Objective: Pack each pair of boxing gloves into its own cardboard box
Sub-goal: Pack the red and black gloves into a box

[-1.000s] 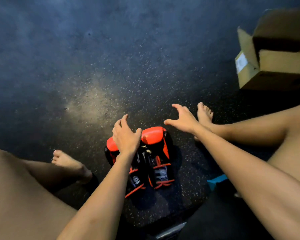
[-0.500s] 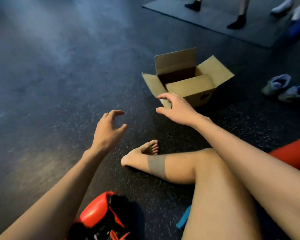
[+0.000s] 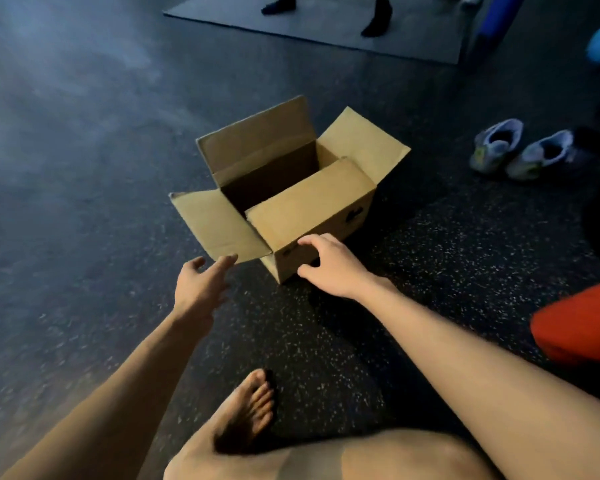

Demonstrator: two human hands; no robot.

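Evidently the box [image 3: 309, 202], mid-frame and open, was being fetched: right hand [image 3: 329, 263] touched its near wall, fingers loose; left hand [image 3: 201, 285] open beside a flap [image 3: 215, 223]. Next, a two-handed grip would pull it closer.

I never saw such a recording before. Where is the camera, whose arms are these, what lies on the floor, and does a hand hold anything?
No machine here: a person works with bare hands. The one camera sits on that person's head, looking forward and down, so both arms are their own. They sit on a dark speckled floor, one bare foot showing. Ahead stands an open cardboard box. The left hand reaches toward its near flap; the right hand curves at its near corner. Neither clearly grips anything. A pair of shoes and something red lie to the right.
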